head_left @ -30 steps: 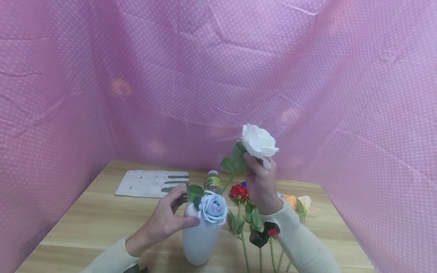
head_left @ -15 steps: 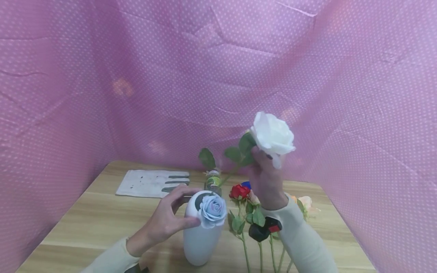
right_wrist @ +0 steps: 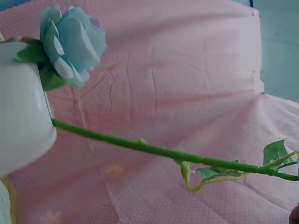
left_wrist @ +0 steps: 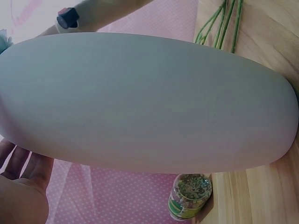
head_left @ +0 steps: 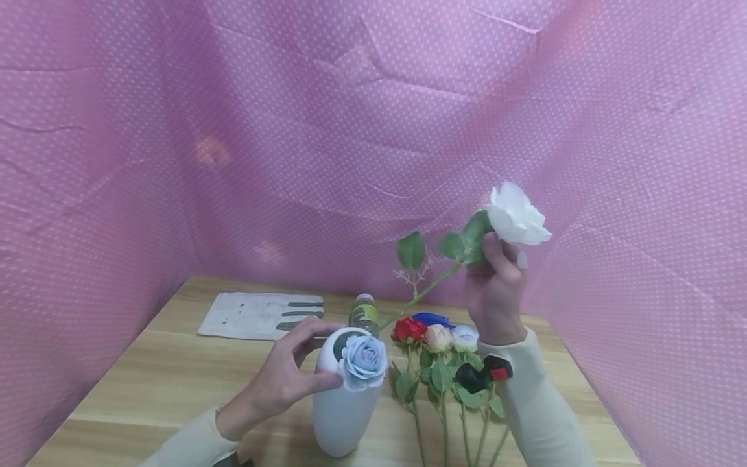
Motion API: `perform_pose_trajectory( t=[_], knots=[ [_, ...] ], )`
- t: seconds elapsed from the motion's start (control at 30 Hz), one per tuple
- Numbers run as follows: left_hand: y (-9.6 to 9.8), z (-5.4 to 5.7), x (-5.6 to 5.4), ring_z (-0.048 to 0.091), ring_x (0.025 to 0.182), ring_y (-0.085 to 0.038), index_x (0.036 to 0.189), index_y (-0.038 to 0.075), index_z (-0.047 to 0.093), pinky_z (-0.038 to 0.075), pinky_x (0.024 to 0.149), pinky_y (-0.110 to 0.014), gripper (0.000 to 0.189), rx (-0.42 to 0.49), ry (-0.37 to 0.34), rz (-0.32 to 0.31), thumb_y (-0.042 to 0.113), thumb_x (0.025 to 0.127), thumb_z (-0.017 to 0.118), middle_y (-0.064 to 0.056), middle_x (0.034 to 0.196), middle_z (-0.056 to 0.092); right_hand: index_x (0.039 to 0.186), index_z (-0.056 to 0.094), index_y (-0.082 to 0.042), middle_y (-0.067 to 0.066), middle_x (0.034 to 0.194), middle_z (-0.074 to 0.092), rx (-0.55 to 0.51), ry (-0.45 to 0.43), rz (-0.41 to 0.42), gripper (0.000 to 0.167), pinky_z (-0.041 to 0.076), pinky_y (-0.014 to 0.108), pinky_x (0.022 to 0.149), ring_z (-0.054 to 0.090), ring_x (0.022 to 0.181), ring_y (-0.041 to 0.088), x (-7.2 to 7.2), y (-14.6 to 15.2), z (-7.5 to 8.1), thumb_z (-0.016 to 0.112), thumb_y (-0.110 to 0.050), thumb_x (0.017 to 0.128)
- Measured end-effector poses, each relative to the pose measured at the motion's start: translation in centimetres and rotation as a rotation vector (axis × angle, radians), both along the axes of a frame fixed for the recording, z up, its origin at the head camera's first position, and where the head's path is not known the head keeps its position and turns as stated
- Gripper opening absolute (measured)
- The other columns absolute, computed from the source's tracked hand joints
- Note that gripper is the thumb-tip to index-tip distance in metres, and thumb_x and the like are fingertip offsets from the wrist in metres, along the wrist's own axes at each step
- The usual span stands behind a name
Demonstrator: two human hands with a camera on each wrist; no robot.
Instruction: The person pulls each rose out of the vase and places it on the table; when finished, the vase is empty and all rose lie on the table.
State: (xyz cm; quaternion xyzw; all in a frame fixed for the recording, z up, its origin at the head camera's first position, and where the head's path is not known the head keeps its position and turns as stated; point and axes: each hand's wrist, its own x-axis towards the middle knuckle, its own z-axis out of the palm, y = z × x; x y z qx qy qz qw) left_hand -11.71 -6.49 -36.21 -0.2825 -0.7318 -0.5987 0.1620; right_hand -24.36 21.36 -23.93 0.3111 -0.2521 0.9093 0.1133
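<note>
In the head view, my right hand (head_left: 496, 292) holds a white artificial rose (head_left: 516, 217) just under its bloom, up and right of the white vase (head_left: 344, 415). Its leafy green stem (head_left: 428, 290) slants down left toward the vase. In the right wrist view the stem (right_wrist: 159, 150) runs to the vase's rim. My left hand (head_left: 277, 379) grips the vase near its mouth, thumb in front and fingers behind. A light blue rose (head_left: 364, 363) sits in the mouth, leaning over the front right rim. The left wrist view is mostly filled by the upright vase (left_wrist: 149, 102).
Right of the vase lie several long-stemmed roses, among them a red rose (head_left: 409, 330), a pale pink rose (head_left: 438, 338) and a whitish-lilac rose (head_left: 465, 338). Behind them is a blue object (head_left: 432, 318). A labelled bottle (head_left: 364, 313) and a white glove-like cloth (head_left: 251, 314) stand and lie farther back.
My right hand has moved right and upward with the white rose, and its lower leaf has risen away from the vase mouth. The left hand and the vase have stayed put.
</note>
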Motion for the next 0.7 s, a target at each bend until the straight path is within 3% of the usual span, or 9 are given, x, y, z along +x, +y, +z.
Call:
perform_pose_trajectory(
  t=[0.27, 0.5, 0.7],
  knots=[
    [0.0, -0.1, 0.0, 0.062, 0.12, -0.012, 0.135, 0.005, 0.056, 0.053, 0.11, -0.026, 0.067, 0.001, 0.01, 0.002, 0.0, 0.074, 0.085, -0.011, 0.125, 0.059, 0.118, 0.062, 0.001, 0.012, 0.1, 0.07, -0.068, -0.047, -0.058, 0.022, 0.062, 0.03, 0.079, 0.068, 0.087, 0.022, -1.3, 3.5, 0.1, 0.058, 0.004, 0.096],
    [0.0, -0.1, 0.0, 0.062, 0.12, -0.012, 0.135, -0.003, 0.055, 0.052, 0.111, -0.025, 0.068, 0.009, 0.013, -0.004, -0.001, 0.074, 0.085, -0.012, 0.126, 0.058, 0.117, 0.061, 0.002, 0.012, 0.099, 0.069, -0.069, -0.089, -0.136, 0.024, 0.062, 0.031, 0.081, 0.067, 0.087, 0.022, -1.8, 6.8, 0.1, 0.059, 0.007, 0.094],
    [0.0, -0.1, 0.0, 0.062, 0.12, -0.011, 0.135, 0.005, 0.056, 0.052, 0.111, -0.026, 0.068, 0.01, 0.023, -0.004, -0.001, 0.074, 0.085, -0.012, 0.125, 0.058, 0.123, 0.058, 0.005, 0.014, 0.101, 0.07, -0.081, -0.137, -0.157, 0.029, 0.062, 0.031, 0.083, 0.067, 0.089, 0.024, -1.8, 9.9, -0.3, 0.056, 0.009, 0.094]
  ],
)
